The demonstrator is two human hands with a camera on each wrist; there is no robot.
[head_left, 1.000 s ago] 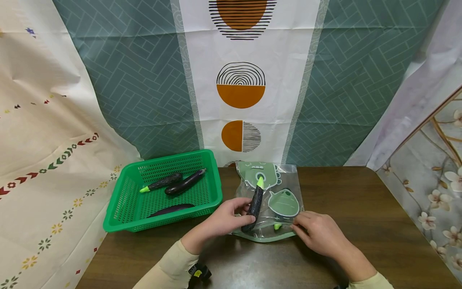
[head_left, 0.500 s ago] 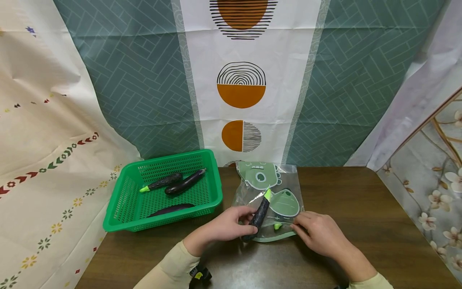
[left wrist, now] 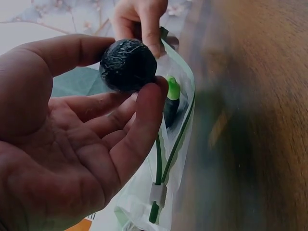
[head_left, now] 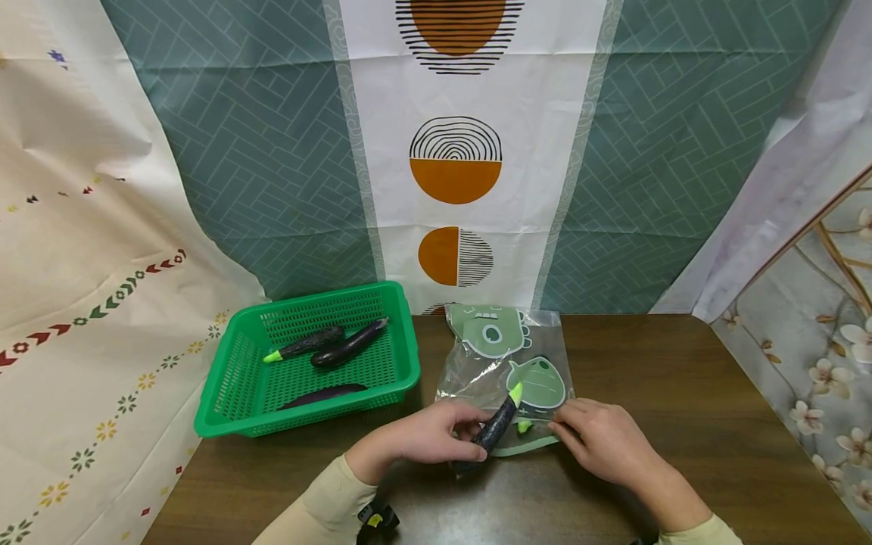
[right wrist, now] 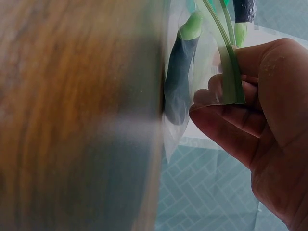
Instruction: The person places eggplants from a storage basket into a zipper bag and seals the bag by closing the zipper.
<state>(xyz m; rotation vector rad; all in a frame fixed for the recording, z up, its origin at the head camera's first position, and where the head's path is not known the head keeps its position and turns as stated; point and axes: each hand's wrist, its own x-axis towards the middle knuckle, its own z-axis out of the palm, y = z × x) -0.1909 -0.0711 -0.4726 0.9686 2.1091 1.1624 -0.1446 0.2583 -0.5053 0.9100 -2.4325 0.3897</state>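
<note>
We see the eggplant (head_left: 499, 425) in the left hand (head_left: 436, 433), gripped near its blunt lower end between thumb and fingertips, so that most of its length sticks out past the grip. It is above the mouth end of the clear bag (head_left: 463, 381); we cannot tell whether the two touch. Its skin is almost black and wrinkled, and its stem end is bright green; from the left wrist we see the blunt end as a dark, shiny round. From the head, its long axis slants across the bag's mouth, the green tip pointing between one and two o'clock and the blunt end between seven and eight. Just beside it, toward three o'clock, a second eggplant (left wrist: 171, 109) lies inside the bag, dark with a green tip. The bag has green cartoon prints, and its green-edged mouth faces six o'clock. Farther out at three o'clock, the right hand (head_left: 602, 441) pinches the corner of that mouth. Between nine and ten o'clock stands a green basket (head_left: 320, 418): inside, a green-capped eggplant (head_left: 308, 345) lies beside a smooth eggplant (head_left: 350, 346), and a purple eggplant (head_left: 323, 395) lies by the near wall. Beneath all this we see the brown wooden table (head_left: 654, 378).
</note>
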